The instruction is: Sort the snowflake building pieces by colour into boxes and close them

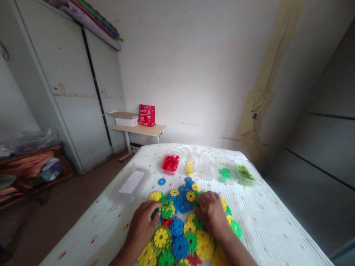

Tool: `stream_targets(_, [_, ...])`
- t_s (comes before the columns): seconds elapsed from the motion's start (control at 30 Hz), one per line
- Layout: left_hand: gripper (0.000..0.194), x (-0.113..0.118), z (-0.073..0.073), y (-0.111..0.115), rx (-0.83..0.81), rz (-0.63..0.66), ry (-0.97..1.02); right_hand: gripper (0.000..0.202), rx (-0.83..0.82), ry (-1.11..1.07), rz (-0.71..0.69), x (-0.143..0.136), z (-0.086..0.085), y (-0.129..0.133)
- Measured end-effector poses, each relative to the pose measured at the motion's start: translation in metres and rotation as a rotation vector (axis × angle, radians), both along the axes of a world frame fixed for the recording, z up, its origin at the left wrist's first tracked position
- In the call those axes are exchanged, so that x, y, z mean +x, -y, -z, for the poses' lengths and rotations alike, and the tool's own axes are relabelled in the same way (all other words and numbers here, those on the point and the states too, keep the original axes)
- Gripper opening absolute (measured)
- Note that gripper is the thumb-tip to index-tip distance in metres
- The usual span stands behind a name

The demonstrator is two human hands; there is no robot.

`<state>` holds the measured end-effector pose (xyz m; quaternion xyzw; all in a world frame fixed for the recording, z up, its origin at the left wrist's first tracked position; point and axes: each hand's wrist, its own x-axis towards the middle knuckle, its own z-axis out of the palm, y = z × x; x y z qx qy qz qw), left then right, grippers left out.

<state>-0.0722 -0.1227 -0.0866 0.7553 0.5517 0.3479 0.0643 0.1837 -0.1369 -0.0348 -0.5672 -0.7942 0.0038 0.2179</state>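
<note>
A spread heap of slotted plastic discs in blue (180,246), yellow (204,244) and green (191,241) covers the near part of the table. At the left edge of the heap is my left hand (142,223), its thumb and forefinger apart around a dark green disc (155,213). Nothing shows clearly gripped there. My right hand (213,213) rests over the heap's right side, fingers bent and thumb apart, beside a yellow disc (190,196). Its palm hides the pieces underneath. Some red pieces (166,222) lie between the hands.
Beyond the heap stand a clear tub of red pieces (170,163), a tub with green discs (224,173) and one with light-green pieces (244,172). A clear lid with a white label (131,182) lies left. A side table (144,129) carries a red bag (146,115).
</note>
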Motion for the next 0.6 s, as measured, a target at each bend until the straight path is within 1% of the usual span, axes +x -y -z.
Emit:
stream_targets(0.1, [0.022,0.000,-0.001,0.000,-0.009,0.002,0.008,0.012,-0.046,0.099,-0.033,-0.019,0.001,-0.002])
stream_targets(0.2, [0.023,0.000,-0.001,0.001,-0.014,0.010,0.010,0.022,-0.080,0.206,0.005,-0.034,0.008,-0.007])
stream_targets(0.3, [0.022,0.000,0.000,0.001,-0.002,0.008,0.010,0.024,-0.114,0.261,0.041,-0.045,0.009,-0.010])
stream_targets(0.43, [0.023,0.000,0.002,0.000,0.006,0.001,0.005,0.018,-0.130,0.285,0.050,-0.055,0.007,-0.010])
stream_targets(0.6, [0.023,0.002,-0.001,0.001,-0.004,0.000,0.003,0.021,-0.063,0.346,-0.026,-0.057,0.014,-0.008])
